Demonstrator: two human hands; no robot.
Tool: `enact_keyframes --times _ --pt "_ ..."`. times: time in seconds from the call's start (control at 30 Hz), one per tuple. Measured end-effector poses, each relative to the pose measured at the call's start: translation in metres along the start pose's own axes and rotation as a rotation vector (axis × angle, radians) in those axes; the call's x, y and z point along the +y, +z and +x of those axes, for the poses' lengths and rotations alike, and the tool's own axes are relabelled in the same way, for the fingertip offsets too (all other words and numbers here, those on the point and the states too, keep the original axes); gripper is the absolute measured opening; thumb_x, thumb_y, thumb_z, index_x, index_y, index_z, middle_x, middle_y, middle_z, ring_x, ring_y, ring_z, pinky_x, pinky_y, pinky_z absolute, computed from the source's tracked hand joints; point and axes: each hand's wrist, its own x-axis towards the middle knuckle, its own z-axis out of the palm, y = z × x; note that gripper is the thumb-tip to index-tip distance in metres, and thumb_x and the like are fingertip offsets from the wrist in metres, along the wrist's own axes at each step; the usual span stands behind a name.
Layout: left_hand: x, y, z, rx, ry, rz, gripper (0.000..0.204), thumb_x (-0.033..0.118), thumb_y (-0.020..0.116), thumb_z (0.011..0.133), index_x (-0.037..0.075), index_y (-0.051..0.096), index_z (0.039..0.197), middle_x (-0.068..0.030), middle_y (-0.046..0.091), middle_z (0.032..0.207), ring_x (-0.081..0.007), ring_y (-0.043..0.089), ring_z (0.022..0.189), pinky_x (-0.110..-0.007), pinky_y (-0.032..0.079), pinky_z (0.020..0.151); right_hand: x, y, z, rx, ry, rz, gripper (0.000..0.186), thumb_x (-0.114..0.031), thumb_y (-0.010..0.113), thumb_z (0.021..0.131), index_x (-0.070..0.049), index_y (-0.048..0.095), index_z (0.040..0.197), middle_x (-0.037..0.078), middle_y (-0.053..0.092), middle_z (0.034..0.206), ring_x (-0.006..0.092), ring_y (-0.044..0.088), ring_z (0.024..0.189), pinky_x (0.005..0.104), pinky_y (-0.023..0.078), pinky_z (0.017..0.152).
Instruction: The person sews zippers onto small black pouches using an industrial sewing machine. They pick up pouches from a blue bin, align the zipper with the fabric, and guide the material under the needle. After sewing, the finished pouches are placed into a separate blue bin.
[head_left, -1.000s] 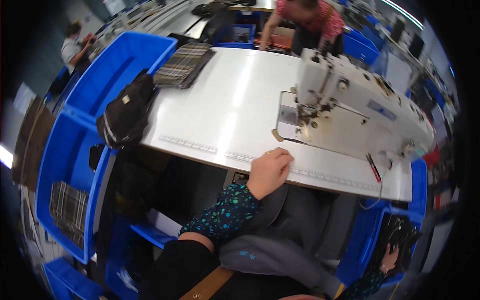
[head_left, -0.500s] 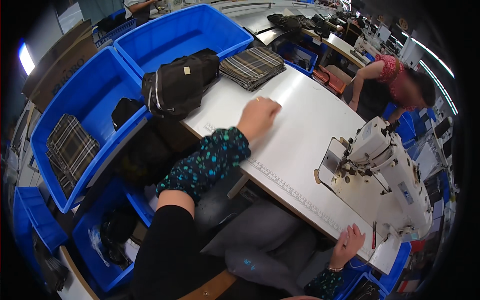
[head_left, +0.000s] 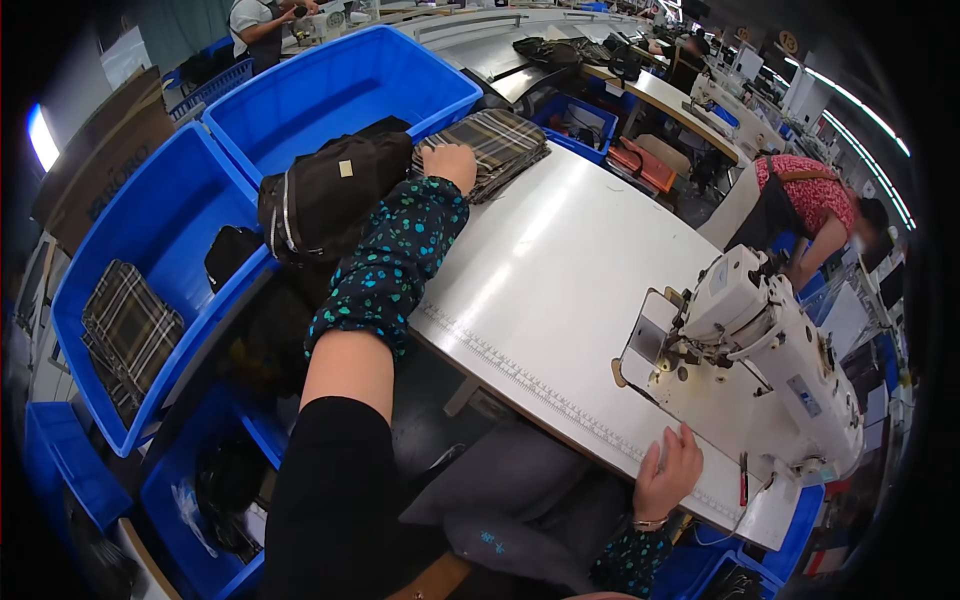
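Observation:
My left hand (head_left: 450, 167) reaches to the far side of the white table, its fingers curled at the near left corner of a stack of plaid fabric pieces (head_left: 500, 140). Right beside it sits a black bag (head_left: 325, 195) with a zipper and a small tan label. What the fingertips hold, if anything, is hidden. At the table's front edge my right hand (head_left: 668, 475) rests with fingers apart and nothing in them. The white sewing machine (head_left: 770, 320) stands to its upper right, and small red-handled snips (head_left: 743, 480) lie just beside that hand.
Two blue bins (head_left: 340, 85) stand at the far left; the nearer blue bin (head_left: 150, 270) holds plaid pieces (head_left: 130, 325) and a black item. A printed ruler strip (head_left: 540, 380) runs along the table's front edge. A person in red (head_left: 810, 190) bends over behind the machine.
My left hand has moved away from me and leftward, from over the bare tabletop to the plaid stack beside the black bag. My right hand stays near the front edge.

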Motion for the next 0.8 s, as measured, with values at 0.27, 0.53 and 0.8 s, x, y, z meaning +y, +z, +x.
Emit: enact_keyframes --times 0.27,0.53,0.8 --pt "0.08 -0.044 -0.127 -0.592 0.617 -0.638 0.036 0.037 0.062 0.101 0.003 0.074 0.097 -0.0136 0.075 0.087 -0.0316 0.072 0.085 -0.044 0.056 0.079 -0.005 -0.002 0.002 0.004 0.01 0.02 0.033 -0.019 0.066 0.092 -0.001 0.068 0.12 0.02 0.062 0.136 0.0426 0.057 0.117 0.0527 0.043 0.104" --pt "0.173 -0.036 -0.254 -1.002 0.01 -1.732 0.024 0.02 0.062 0.106 0.005 0.056 0.124 -0.0016 0.058 0.103 -0.0105 0.063 0.086 -0.028 0.059 0.075 -0.096 0.012 0.033 -0.122 -0.203 0.396 0.036 -0.013 0.07 0.093 0.0 0.067 0.127 0.019 0.061 0.143 0.0396 0.059 0.125 0.0516 0.045 0.107" --pt "0.014 -0.096 -0.211 -0.087 0.709 -0.47 0.034 0.003 0.082 0.073 0.009 0.073 0.106 -0.0095 0.071 0.112 -0.0335 0.065 0.109 -0.046 0.053 0.092 -0.054 0.029 0.033 -0.13 -0.197 0.165 0.031 -0.02 0.072 0.094 0.0 0.07 0.118 0.016 0.071 0.129 0.0375 0.064 0.122 0.0485 0.048 0.103"
